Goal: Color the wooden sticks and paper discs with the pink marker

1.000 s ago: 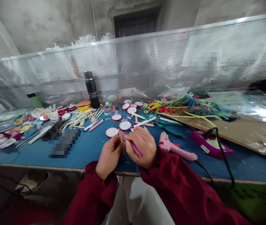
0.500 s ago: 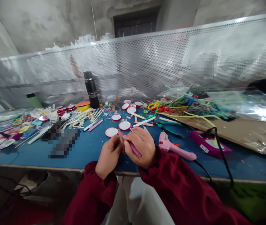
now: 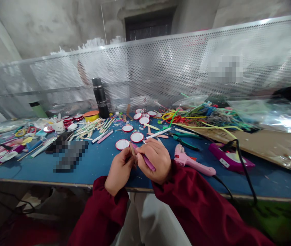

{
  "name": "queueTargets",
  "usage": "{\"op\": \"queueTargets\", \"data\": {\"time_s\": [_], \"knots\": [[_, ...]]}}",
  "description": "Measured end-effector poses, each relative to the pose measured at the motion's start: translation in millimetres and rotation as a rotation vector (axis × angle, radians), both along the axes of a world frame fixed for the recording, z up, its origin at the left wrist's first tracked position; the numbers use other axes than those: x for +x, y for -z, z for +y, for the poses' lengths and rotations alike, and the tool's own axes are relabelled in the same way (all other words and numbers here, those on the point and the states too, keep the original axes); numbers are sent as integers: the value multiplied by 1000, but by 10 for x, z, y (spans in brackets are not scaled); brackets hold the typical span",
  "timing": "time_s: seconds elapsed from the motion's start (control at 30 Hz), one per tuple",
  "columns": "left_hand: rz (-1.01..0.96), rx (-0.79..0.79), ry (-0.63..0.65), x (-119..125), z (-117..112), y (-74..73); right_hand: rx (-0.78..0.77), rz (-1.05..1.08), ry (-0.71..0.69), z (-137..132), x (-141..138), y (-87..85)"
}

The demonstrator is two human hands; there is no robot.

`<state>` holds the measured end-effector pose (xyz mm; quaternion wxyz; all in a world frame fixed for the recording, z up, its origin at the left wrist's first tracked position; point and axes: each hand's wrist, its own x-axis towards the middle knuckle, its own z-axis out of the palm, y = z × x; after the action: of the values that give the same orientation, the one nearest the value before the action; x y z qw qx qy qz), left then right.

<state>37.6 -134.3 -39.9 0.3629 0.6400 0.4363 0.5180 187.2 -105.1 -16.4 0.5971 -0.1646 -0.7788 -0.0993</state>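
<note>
Close together over the front of the table, both hands are closed and their fingertips nearly meet. My left hand [image 3: 121,169] pinches a thin tan strip [image 3: 132,149], which looks like a wooden stick. In my right hand [image 3: 157,159] is a purple pen-like stick [image 3: 149,163], slanting down to the right. Its upper end reaches the tan strip; the fingers hide where they touch. Just beyond the hands lie round white discs with red rims [image 3: 122,144]. A pink glue gun [image 3: 193,162] rests right of my right hand.
Green-handled pliers [image 3: 186,141] and a purple box with a cable [image 3: 230,157] lie to the right. Behind them is a heap of coloured pipe cleaners [image 3: 207,114] on cardboard [image 3: 258,147]. A black bottle [image 3: 100,99] stands at the back; a dark pixelated object [image 3: 71,155] lies left.
The hands stay in nearly the same place, with the same tan strip and purple stick in them. Only a very slight shift of the whole view shows.
</note>
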Motion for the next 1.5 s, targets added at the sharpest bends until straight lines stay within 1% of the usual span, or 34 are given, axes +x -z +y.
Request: {"op": "queueTargets", "data": {"time_s": [0.17,0.3,0.5,0.83,1.2,1.5], "knots": [[23,10,-17,-13,12,20,15,-9,-2,8,-9,10],[7,4,-11,-10,2,15,11,3,21,2,-5,2],[15,-1,-18,-5,-4,2,8,-4,2,-7,-4,-13],[-3,-20,-12,-1,-7,-8,2,-7,4,18,11,11],[13,-13,-8,-7,1,12,6,-2,13,7,13,-8],[9,-12,-8,-1,-5,-13,10,-6,20,2,6,-3]]}}
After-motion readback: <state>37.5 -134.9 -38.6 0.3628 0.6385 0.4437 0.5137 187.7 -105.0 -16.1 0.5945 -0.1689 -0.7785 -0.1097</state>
